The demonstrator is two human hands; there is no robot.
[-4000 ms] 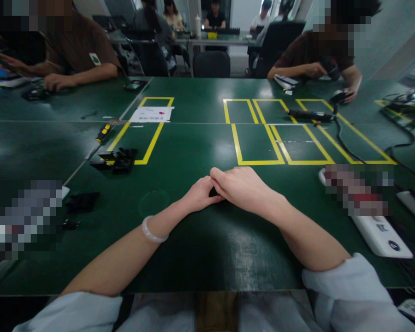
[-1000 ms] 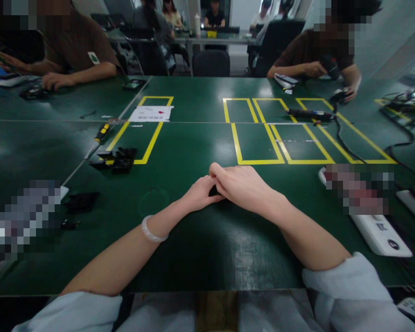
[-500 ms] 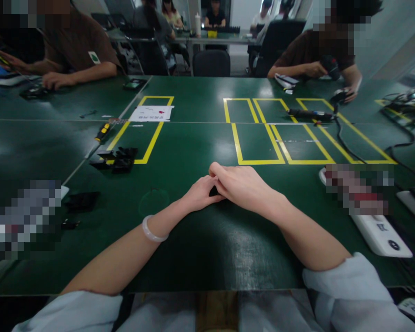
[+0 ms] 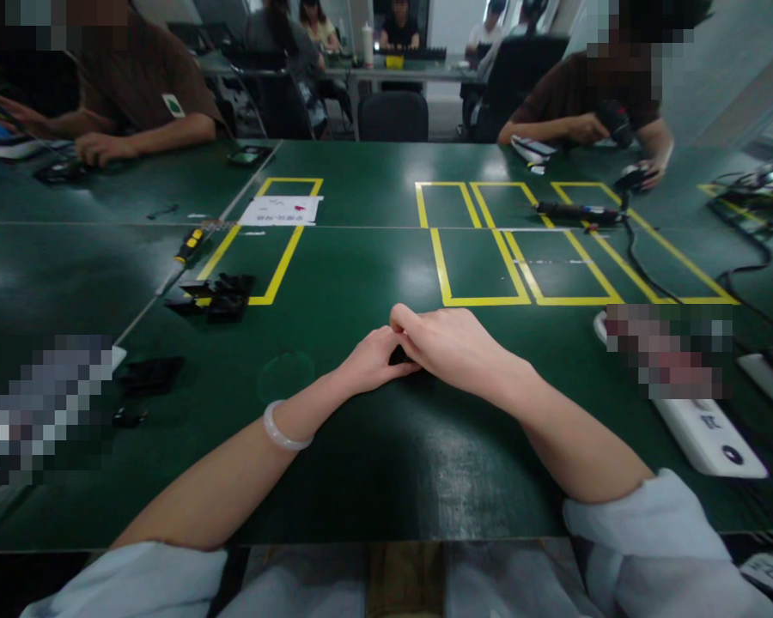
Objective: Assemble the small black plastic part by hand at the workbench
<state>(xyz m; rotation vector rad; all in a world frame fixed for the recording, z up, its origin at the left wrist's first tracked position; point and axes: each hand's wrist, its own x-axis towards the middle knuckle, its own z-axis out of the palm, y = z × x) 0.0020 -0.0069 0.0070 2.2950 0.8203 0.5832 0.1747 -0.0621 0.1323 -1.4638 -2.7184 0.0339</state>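
Observation:
My left hand [image 4: 374, 359] and my right hand [image 4: 454, 345] are joined over the middle of the green table [image 4: 374, 463]. The right hand lies curled over the left hand's fingertips, with its index finger bent on top. Below, the left thumb reaches across to the right hand. Both hands look closed, and no object shows in them; a dark gap lies between them, and most fingertips are hidden. Around my left wrist sits a pale bracelet [image 4: 288, 427]. My forearms rest toward the table's near edge.
Black plastic parts [image 4: 216, 298] and a yellow-black screwdriver [image 4: 191, 245] lie left. Yellow tape frames [image 4: 483, 302] mark the table. A corded black tool [image 4: 580, 212] and a white device [image 4: 715, 438] are at right. Two co-workers [image 4: 148, 77] handle things across the table.
My hands stay joined in the same place. The view shifts very slightly; the things on the table keep their places.

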